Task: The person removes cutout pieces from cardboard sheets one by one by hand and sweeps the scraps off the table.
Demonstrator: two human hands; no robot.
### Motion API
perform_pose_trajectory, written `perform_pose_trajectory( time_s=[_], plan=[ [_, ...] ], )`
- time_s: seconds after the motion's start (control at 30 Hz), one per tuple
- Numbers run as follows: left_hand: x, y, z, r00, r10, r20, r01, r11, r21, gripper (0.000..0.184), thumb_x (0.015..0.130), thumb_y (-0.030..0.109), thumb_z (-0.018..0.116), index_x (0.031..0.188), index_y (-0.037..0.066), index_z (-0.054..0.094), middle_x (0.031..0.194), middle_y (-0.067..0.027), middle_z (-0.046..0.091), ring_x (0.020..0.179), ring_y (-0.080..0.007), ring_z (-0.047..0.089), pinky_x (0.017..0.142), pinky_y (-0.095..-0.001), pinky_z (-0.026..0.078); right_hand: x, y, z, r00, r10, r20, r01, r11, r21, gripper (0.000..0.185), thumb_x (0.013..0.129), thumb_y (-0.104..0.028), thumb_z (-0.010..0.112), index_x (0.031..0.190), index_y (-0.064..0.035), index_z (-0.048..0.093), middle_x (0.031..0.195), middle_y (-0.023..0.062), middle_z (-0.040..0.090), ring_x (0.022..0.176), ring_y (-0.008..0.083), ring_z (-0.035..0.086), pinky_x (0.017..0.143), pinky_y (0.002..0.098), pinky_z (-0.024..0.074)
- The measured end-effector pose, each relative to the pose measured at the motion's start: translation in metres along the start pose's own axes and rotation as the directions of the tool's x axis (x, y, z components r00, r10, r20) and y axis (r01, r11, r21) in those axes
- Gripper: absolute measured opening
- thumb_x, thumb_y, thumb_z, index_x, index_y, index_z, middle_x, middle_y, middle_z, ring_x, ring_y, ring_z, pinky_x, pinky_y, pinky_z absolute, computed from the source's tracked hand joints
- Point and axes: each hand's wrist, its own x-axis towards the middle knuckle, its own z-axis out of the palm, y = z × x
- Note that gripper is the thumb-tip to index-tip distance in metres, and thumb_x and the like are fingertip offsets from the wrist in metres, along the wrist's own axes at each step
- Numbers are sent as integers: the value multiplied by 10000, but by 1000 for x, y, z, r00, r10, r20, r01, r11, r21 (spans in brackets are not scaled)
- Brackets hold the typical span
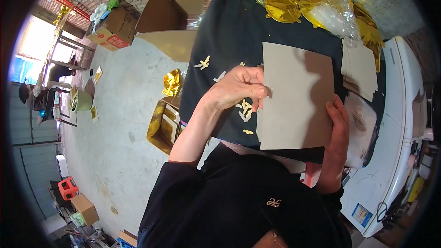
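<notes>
While right fingers clasp cardboard, left fingers pinch together at edge.

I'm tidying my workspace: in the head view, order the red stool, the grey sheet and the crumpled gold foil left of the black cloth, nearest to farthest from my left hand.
1. Grey sheet: right beside the left hand.
2. Crumpled gold foil: left, just past the black cloth.
3. Red stool: far left, across the floor.
</notes>
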Motion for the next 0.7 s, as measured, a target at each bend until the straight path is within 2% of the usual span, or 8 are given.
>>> perform_pose_trajectory(
  time_s=[0.27,0.37,0.47,0.57,0.7],
  plan=[
    [-2,11,6,997,-31,-64,35,997,62,184,888,153,740,847,19,620,671,-75,665,597,-158,672,543,-262,548,-11,-12,15,995,-37,-93,28,994,-103,188,984,-165,536,1110,-58,624,1000,-14,638,889,55,561,782,206,427],
    [-1,4,-2,998,-53,-28,55,995,78,229,912,214,721,882,9,624,748,-79,670,608,-165,673,567,-266,559,-11,-11,13,995,-85,-59,77,988,-131,197,988,-181,536,1115,-58,622,998,-16,632,881,55,557,772,206,421],
    [-2,5,4,1000,6,6,-6,1000,-7,263,950,251,674,959,-6,620,843,-80,659,663,-172,682,593,-278,571,-9,-9,13,993,-98,-69,90,989,-114,201,989,-178,541,1121,-50,622,1005,-12,638,888,59,564,785,207,430],
    [-3,13,11,998,-5,55,15,984,-175,265,979,244,627,1035,-15,611,917,-73,641,732,-178,689,626,-298,585,-5,-2,5,995,-88,-41,88,996,-9,213,991,-178,547,1134,-40,623,1025,-2,649,907,66,577,804,205,441],
    [-2,0,5,996,72,60,-63,988,-144,232,989,192,606,1083,-20,601,932,-76,650,764,-174,688,655,-307,594,-3,0,2,997,-59,-49,61,997,38,221,991,-166,554,1156,-36,624,1053,10,659,928,75,592,818,206,454]
  ],
)
